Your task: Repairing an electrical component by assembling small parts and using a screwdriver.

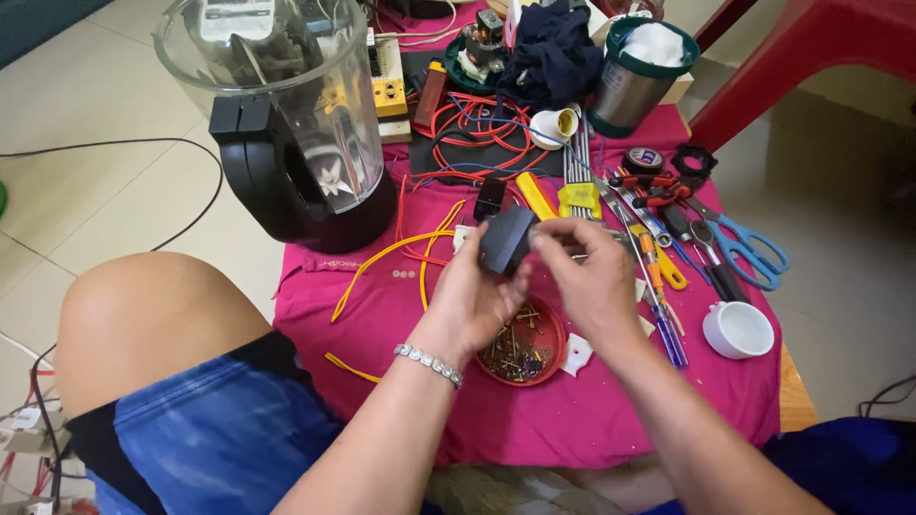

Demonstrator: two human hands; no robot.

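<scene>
Both hands meet over a low table covered in pink cloth [592, 420]. My left hand [472, 296], with a beaded bracelet on its wrist, cradles a small dark grey block-shaped part [504, 238] from below. My right hand [584, 277] pinches the same part at its right end with the fingertips. Directly under the hands sits a red round lid [525, 348] filled with several small screws and bits.
A blender jar with a black handle [286, 124] stands at the back left. Red and yellow wires [420, 248], blue-handled scissors [749, 250], screwdrivers [658, 286], pliers, a white cup [738, 329], a steel canister [634, 76] and a dark cloth [553, 52] crowd the table. A red plastic chair [811, 48] stands behind.
</scene>
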